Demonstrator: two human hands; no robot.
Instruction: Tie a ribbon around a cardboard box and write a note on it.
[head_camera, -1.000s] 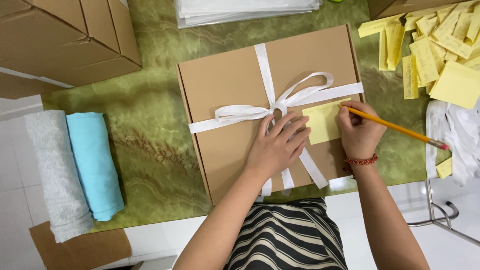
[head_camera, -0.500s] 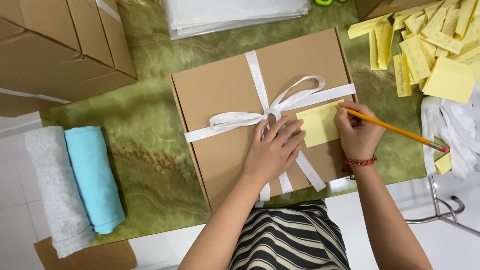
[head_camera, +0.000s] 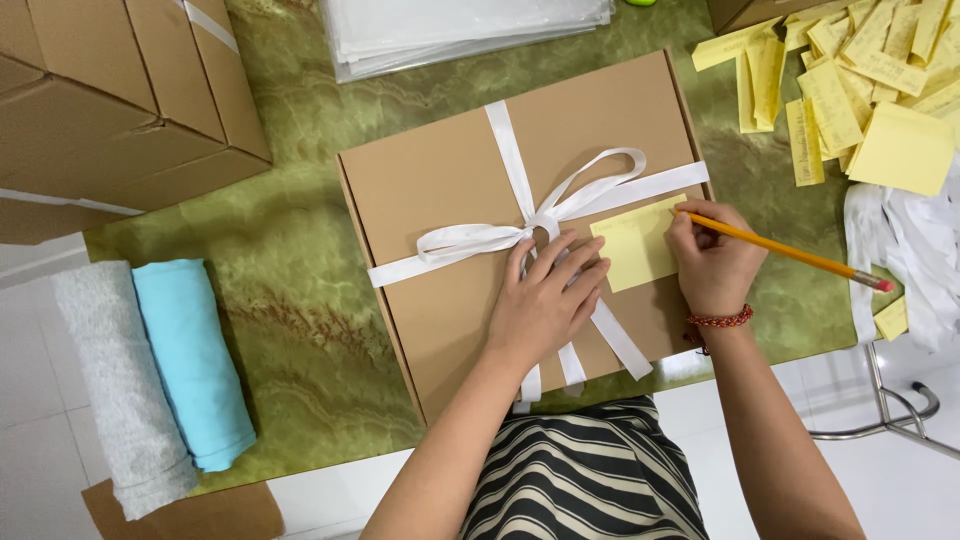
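Right hand (head_camera: 712, 262) grips pencil (head_camera: 800, 255), tip on yellow note (head_camera: 638, 242) just left of its fingers; pencil runs toward frame right. Left hand (head_camera: 545, 305) flat, fingers spread, on box (head_camera: 440, 180).

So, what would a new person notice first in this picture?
The flat brown box tied with a white ribbon bow lies mid-table. The left hand presses on it, and the right hand holds a pencil at a yellow note. Rolled towels lie left.

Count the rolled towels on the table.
2. A grey rolled towel lies at the table's left edge, and a light blue rolled towel lies right beside it, touching. Others could be out of frame.
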